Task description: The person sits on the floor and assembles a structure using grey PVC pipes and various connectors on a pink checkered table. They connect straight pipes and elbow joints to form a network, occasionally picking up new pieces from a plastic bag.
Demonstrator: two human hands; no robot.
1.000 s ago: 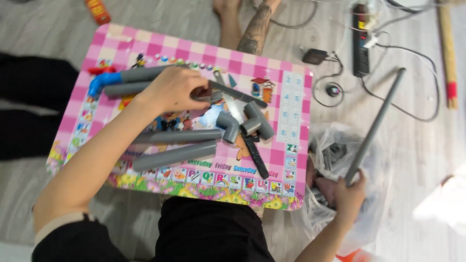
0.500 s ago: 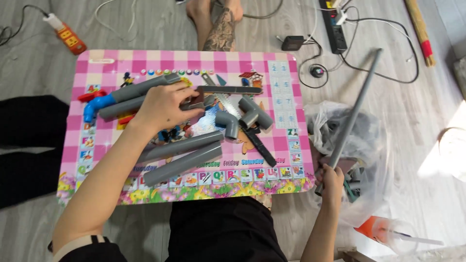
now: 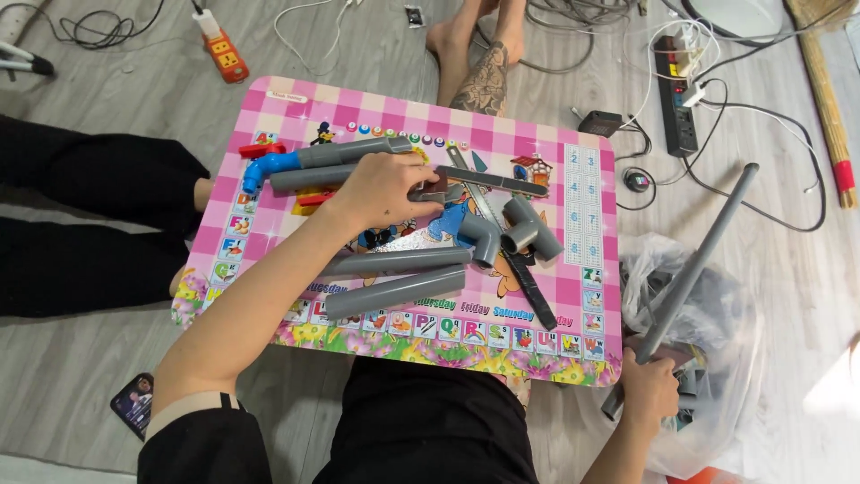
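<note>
My right hand (image 3: 647,392) is clenched round a long, straight grey pipe (image 3: 697,265) pointing toward one o'clock; my left hand (image 3: 381,188) rests on grey pipes (image 3: 345,154), grip unclear.

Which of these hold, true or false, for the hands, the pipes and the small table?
1. The right hand grips a long grey pipe. True.
2. The left hand hangs in the air, touching nothing. False: it rests on the grey pipes on the pink table.
3. A blue elbow fitting sits on one pipe's end. True.
4. The long pipe lies flat on the table. False: it slants over the plastic bag beside the table.
5. Two loose grey pipes lie side by side near the table's front. True.
</note>
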